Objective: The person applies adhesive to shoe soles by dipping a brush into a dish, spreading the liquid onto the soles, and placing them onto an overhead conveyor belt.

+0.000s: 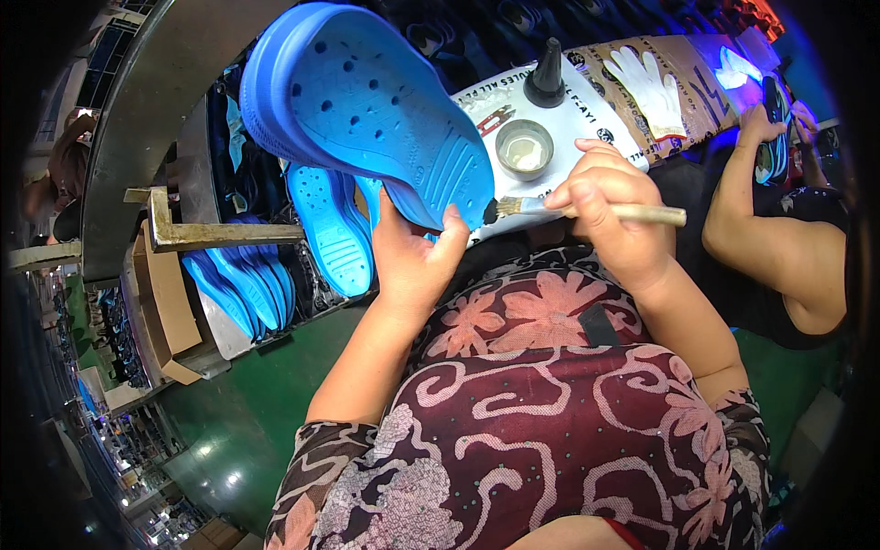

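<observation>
My left hand (411, 246) grips the narrow end of a blue shoe sole (367, 105), which is tilted up with its holed, ridged face toward me. Between the fingers of my right hand (614, 206) is a paintbrush (646, 214) with a pale wooden handle. Its dark bristles touch or nearly touch the edge of the sole beside my left thumb. Just beyond the brush, a small round metal cup (524, 149) with pale liquid stands on a white printed sheet (587, 119). Behind the cup rises a black cone-topped bottle (546, 78).
More blue soles (330, 229) lie left of my left hand, with a stack (247, 284) farther left. A metal bar (225, 236) juts in near an open cardboard box (165, 302). A white glove (646, 92) rests on cardboard. At right, a co-worker's arm (761, 220) holds a dark item.
</observation>
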The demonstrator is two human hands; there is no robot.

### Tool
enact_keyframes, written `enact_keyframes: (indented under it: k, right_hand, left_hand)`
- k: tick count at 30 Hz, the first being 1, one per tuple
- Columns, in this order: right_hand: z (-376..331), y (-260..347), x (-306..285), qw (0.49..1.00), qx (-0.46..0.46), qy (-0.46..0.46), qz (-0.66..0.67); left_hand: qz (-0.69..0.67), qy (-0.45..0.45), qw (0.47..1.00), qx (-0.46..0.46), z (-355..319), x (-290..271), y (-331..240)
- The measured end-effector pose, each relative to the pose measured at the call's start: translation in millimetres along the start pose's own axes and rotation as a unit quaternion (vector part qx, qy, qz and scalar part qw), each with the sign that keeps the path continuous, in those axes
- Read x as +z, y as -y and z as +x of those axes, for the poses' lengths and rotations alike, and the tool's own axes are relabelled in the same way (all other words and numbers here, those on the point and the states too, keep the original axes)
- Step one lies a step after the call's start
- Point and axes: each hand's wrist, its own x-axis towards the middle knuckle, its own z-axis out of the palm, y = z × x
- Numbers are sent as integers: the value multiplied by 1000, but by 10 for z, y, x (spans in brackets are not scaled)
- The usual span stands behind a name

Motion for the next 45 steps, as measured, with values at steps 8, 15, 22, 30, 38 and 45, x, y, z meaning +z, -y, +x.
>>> enact_keyframes:
  k: [8,15,22,30,38,45]
  right_hand:
    - [2,50,159,995,-65,21,-79]
    - [-14,95,85,998,19,-3,-58]
    - [28,42,157,993,-65,34,-92]
    - [-15,47,77,996,-53,7,-69]
    - [-36,7,111,990,-91,32,-107]
    - [-45,16,115,991,-93,29,-93]
  left_hand:
    - [19,-5,994,112,-59,33,9]
    - [66,7,985,158,-50,-24,47]
    - [57,-1,990,126,-76,-14,18]
    - [60,-12,991,116,-94,-14,32]
    - [48,0,987,151,-77,23,73]
    - [84,-15,981,174,-70,56,137]
